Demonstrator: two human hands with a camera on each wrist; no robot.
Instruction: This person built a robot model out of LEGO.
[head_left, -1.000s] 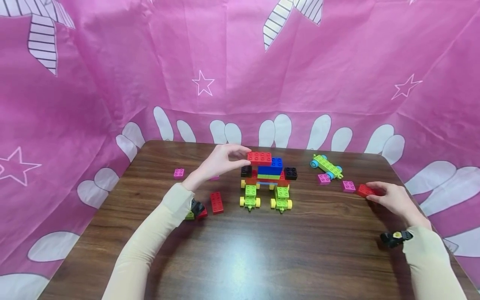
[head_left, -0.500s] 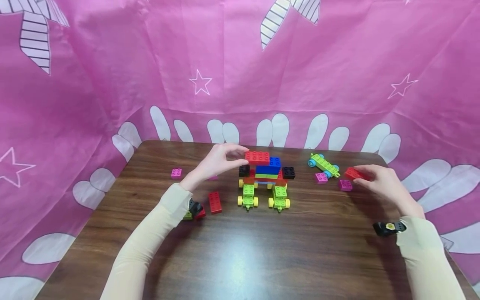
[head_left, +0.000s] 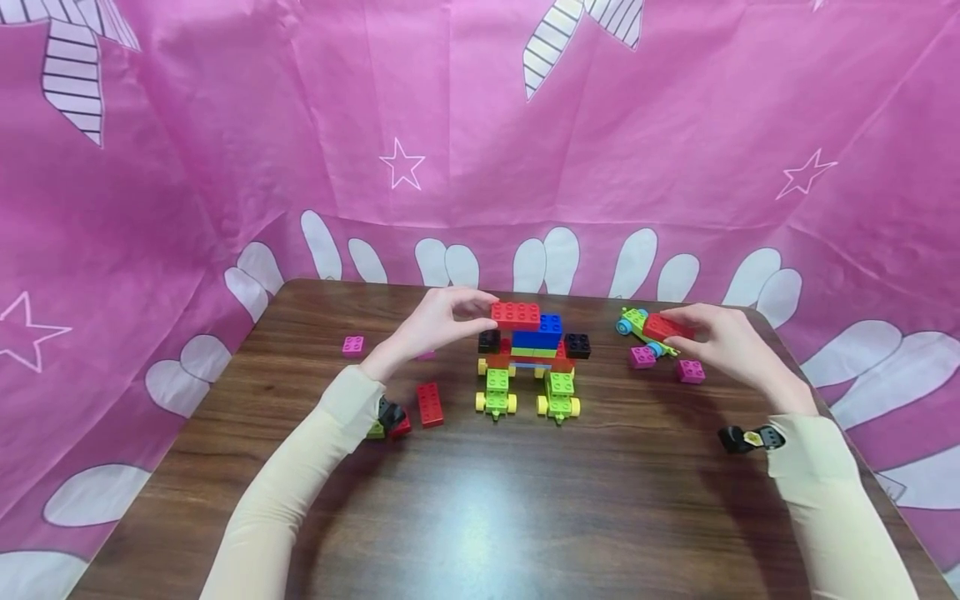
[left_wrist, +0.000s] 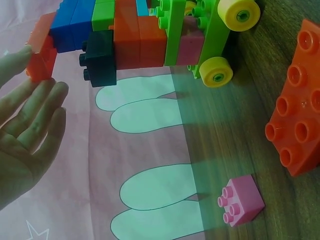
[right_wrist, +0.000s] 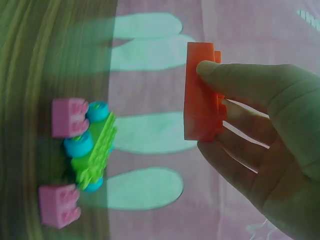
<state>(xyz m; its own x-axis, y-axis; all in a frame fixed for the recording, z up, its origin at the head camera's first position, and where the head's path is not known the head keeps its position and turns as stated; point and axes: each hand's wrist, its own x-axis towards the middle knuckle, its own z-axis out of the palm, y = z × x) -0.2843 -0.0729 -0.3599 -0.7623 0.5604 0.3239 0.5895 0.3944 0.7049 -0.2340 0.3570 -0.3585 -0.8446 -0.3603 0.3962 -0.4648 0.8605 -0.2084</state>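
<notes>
My left hand (head_left: pixel 438 327) pinches the left end of a long red building brick (head_left: pixel 516 315), thumb below and fingers above. This brick sits at the top of a built model, overlapping the blue bricks (head_left: pixel 537 339) there. Black bricks (head_left: pixel 577 345) stick out on both sides, and lime-green wheeled bases (head_left: pixel 497 393) with yellow wheels carry the model. Off to the right, my right hand (head_left: pixel 723 346) holds another red brick (right_wrist: pixel 201 95) between thumb and fingers, raised off the table. In the head view it overlaps a lime-green car base (head_left: pixel 636 320) with blue wheels.
Two pink bricks (head_left: pixel 691 371) lie near the car base, and another pink brick (head_left: pixel 353 346) lies at the left. A long red brick (head_left: pixel 430 405) lies left of the model, beside bricks (head_left: pixel 401 425) partly covered by my left wrist. Pink cloth (head_left: pixel 480 167) hangs behind the table.
My right hand has lifted its red brick off the table at the right and carried it left, over the car base. The left hand stays at the model's top.
</notes>
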